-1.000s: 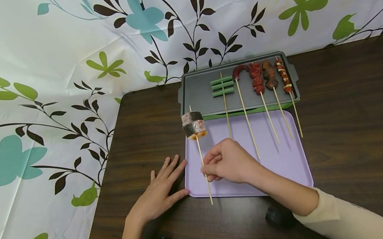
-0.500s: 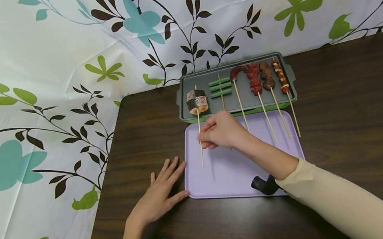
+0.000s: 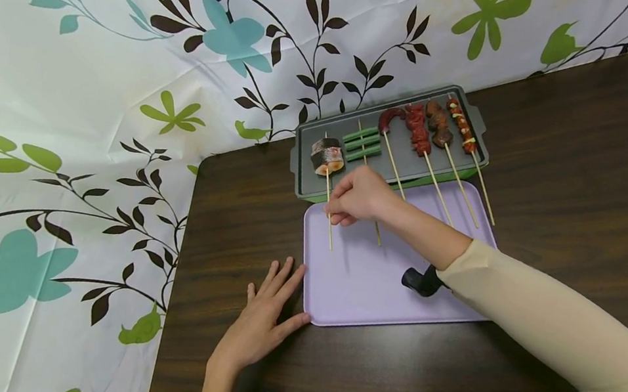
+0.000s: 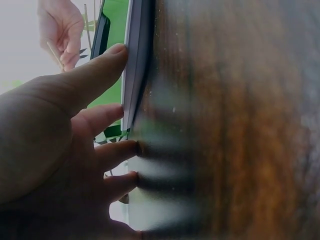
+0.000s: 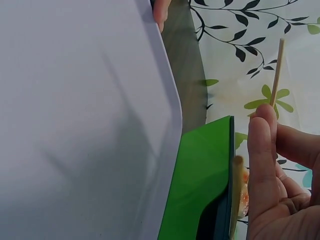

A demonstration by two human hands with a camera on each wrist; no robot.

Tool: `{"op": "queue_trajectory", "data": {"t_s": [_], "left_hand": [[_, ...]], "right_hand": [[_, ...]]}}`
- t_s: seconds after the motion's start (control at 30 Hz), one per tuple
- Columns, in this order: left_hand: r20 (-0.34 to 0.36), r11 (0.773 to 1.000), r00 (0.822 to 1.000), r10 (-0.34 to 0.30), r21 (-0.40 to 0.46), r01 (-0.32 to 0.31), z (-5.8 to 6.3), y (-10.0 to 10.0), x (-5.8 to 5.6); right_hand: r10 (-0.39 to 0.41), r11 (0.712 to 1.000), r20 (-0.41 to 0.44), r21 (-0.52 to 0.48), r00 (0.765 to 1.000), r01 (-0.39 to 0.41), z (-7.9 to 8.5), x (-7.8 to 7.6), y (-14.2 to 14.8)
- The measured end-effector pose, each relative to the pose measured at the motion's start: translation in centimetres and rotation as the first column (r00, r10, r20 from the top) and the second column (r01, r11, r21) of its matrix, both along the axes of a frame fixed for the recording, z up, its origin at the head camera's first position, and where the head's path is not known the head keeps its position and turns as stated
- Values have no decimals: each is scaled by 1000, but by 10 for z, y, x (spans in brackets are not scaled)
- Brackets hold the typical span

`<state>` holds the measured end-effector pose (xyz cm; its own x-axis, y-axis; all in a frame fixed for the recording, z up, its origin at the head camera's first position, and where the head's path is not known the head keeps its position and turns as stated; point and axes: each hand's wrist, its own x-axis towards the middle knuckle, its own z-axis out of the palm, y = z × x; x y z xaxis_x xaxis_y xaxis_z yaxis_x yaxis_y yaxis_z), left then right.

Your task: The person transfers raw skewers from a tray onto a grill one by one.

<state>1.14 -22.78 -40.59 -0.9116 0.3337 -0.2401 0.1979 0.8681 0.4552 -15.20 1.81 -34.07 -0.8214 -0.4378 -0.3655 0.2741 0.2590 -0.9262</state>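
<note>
In the head view my right hand pinches the thin wooden stick of a fish skewer, chunky pieces with black-and-silver skin. The fish end overlaps the left part of a grey grill plate, and the lower stick hangs over a lilac tray. In the right wrist view, thumb and fingers meet on the stick. My left hand rests spread on the table by the tray's left edge, fingertips and thumb right at the rim. The left wrist view shows its thumb against the tray edge.
Right of the fish lie a green-stick vegetable skewer, a curled red one, a red meat one, a brown meat one and a sausage-like one. Their sticks overhang the tray. A patterned cloth stands behind the dark wooden table.
My right hand has carried the fish skewer away from me, from above the tray to the grill plate's left part, lower and slightly right since half a second ago. The left hand stays put.
</note>
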Motion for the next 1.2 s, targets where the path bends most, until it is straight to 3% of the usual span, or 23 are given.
{"op": "queue_trajectory", "data": {"t_s": [0.47, 0.8, 1.2], "left_hand": [[10, 1000, 1000, 0, 0, 0, -1, 0, -1], [10, 1000, 1000, 2, -4, -2, -1, 0, -1], [0, 1000, 1000, -4, 2, 4, -2, 0, -1]], "right_hand": [[-26, 994, -82, 104, 996, 35, -5, -6, -6], [0, 988, -64, 154, 998, 10, -4, -5, -4], [14, 990, -58, 142, 998, -6, -5, -3, -2]]}}
